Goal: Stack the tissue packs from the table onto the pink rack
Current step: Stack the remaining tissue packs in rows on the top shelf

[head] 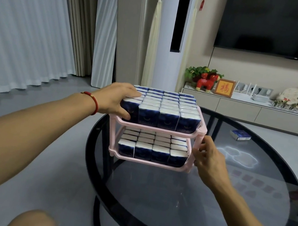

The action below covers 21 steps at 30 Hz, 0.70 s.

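We see the left hand point(120, 97) clamped on navy-and-white tissue packs point(165, 105) atop the two-tier pink plastic rack point(161, 130); the right hand point(208, 159) grips its front right post; both tiers are full on the round dark glass table point(187, 209).

One head-worn wide-angle view — forward and down, close over the round glass table point(244, 219) — no second view.

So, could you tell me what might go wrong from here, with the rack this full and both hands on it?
1. The pink rack sits near the table's far-left edge; a push from the right hand on its post could slide it off the glass.
2. The left hand holds only the corner top-shelf packs; they stand above the low rim, so a tilt may spill them.
3. One loose pack still lies on the table and could be overlooked.
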Each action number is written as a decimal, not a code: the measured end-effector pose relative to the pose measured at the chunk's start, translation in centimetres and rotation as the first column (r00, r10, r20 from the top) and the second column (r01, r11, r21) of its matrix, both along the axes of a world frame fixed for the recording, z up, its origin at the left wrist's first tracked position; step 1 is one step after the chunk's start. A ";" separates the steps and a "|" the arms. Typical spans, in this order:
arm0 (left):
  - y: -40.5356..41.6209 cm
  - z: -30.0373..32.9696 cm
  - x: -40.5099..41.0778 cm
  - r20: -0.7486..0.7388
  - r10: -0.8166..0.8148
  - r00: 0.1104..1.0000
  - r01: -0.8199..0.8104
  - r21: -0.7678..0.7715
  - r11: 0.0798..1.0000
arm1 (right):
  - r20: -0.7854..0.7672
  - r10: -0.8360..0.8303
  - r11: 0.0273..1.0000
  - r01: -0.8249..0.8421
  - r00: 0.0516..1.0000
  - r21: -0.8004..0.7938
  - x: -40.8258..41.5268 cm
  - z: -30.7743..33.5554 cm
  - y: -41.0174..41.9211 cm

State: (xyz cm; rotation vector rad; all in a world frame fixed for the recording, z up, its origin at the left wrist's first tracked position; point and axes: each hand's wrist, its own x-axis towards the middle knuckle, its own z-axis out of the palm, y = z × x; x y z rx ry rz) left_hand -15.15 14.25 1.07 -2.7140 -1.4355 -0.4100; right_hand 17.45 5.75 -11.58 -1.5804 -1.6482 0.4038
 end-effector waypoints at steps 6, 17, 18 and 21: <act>-1.6 1.5 0.1 0.051 0.017 0.999 -0.012 -0.095 0.995 | -0.035 0.004 1.000 -0.005 0.999 -0.014 0.0 0.1 -0.2; -12.2 -9.1 10.6 0.199 -0.403 0.893 0.316 0.361 0.878 | 0.041 -0.125 0.977 0.130 0.991 -0.169 6.3 -3.1 1.7; -12.0 -11.1 12.4 0.187 -0.438 0.880 0.382 0.272 0.883 | 0.093 -0.134 0.967 0.151 0.987 -0.207 7.4 -3.7 2.3; -10.5 -15.6 17.2 0.192 -0.470 0.862 0.463 0.083 0.883 | 0.274 -0.134 0.946 0.206 0.952 -0.252 10.7 -5.0 5.1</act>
